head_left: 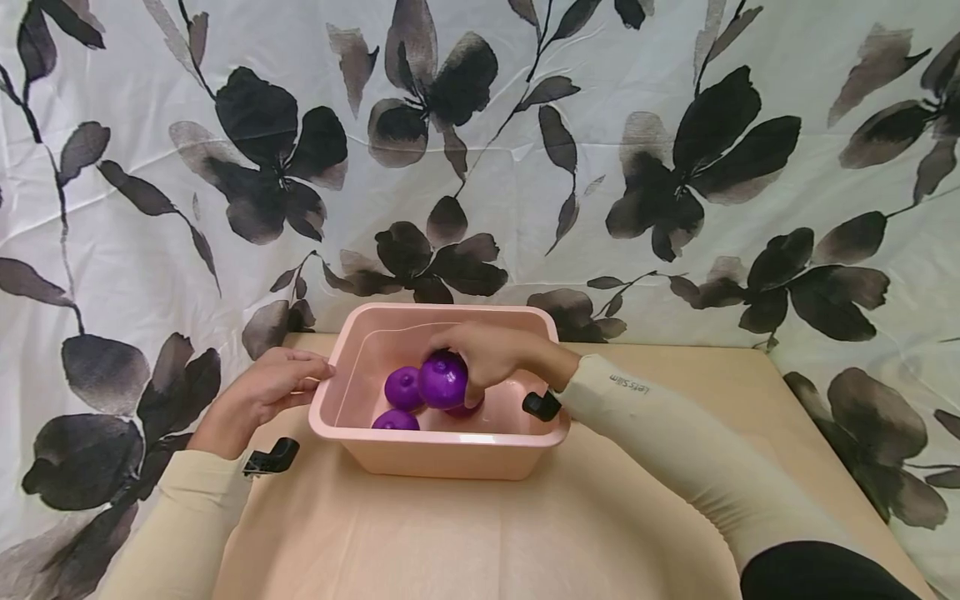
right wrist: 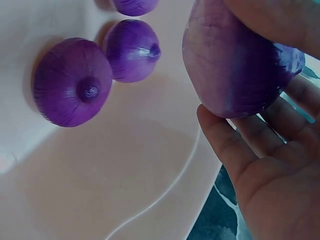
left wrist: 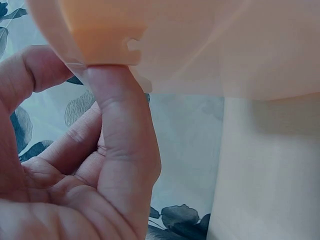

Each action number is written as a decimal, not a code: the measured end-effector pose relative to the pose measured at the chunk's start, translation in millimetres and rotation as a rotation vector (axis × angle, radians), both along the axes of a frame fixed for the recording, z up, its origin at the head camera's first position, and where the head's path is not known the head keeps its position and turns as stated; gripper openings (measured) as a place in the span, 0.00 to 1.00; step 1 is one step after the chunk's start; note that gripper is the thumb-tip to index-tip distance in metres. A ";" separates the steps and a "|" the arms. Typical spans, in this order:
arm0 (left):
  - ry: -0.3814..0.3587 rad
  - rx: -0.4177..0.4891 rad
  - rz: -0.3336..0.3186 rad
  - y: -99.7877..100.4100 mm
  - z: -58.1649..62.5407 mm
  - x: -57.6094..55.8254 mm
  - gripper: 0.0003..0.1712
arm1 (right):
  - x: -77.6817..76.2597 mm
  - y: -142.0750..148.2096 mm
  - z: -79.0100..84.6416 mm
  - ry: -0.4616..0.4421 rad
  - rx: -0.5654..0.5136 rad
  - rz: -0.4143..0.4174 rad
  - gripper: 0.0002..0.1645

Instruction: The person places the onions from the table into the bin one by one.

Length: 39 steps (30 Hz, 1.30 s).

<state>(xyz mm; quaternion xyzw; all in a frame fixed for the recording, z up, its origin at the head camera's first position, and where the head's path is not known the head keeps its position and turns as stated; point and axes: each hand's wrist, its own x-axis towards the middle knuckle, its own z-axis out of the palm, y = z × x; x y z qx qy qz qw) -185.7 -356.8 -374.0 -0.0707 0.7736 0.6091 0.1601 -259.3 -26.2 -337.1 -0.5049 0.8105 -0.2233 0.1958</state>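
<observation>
A pink plastic tub [head_left: 442, 457] stands on the table against the back cloth. Its left rim is pinched between the thumb and fingers of my left hand [head_left: 272, 385]; in the left wrist view the thumb [left wrist: 122, 125] presses the rim from outside. Inside the tub, my right hand [head_left: 491, 354] grips a shiny purple onion [head_left: 442, 381], its fingers [right wrist: 227, 145] wrapped around it in the right wrist view. Below it lie more purple onions: one at the left [head_left: 403, 388], one by the front wall [head_left: 396, 420], and one partly hidden under the held onion.
A tan table surface [head_left: 450, 533] spreads in front of the tub and to its right. White cloth with dark flowers [head_left: 517, 200] hangs behind and along both sides. Each wrist wears a small black camera, the right one [head_left: 542, 406] above the tub's right end.
</observation>
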 end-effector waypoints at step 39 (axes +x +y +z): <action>0.007 0.003 0.042 7.2 -4.2 -4.6 0.13 | -14.2 -24.1 -44.1 0.089 0.304 0.080 0.40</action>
